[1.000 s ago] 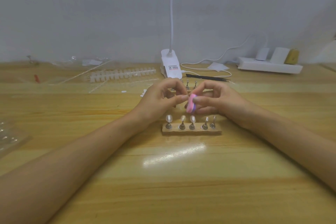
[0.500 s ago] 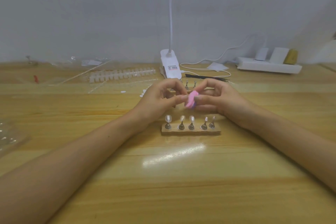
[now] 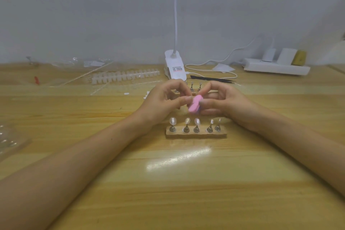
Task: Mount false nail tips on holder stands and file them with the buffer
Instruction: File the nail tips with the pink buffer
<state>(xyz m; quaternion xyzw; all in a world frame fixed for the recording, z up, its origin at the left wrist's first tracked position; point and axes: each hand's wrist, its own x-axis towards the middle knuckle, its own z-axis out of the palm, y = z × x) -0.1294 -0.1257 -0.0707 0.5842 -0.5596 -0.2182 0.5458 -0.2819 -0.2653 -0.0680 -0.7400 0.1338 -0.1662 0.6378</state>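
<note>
Worktop [image 3: 186, 192] of pale wood carried the oblong wooden holder block [image 3: 196, 134], clear false nail tips [image 3: 196, 121] mounted along it, below both hands. The right hand [image 3: 224, 102] held the small pink foam buffer [image 3: 195, 106] in its grip; the left hand [image 3: 164, 101] pinched narrow beside it, contents hidden. A slip could have dropped the buffer onto those tips and knocked them loose.

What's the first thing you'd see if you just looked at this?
The pink buffer jumps out first, pinched in the right hand beside the left hand, mid-table. Nearer the camera sits a wooden block holding five little metal stands, some topped with clear nail tips.
</note>
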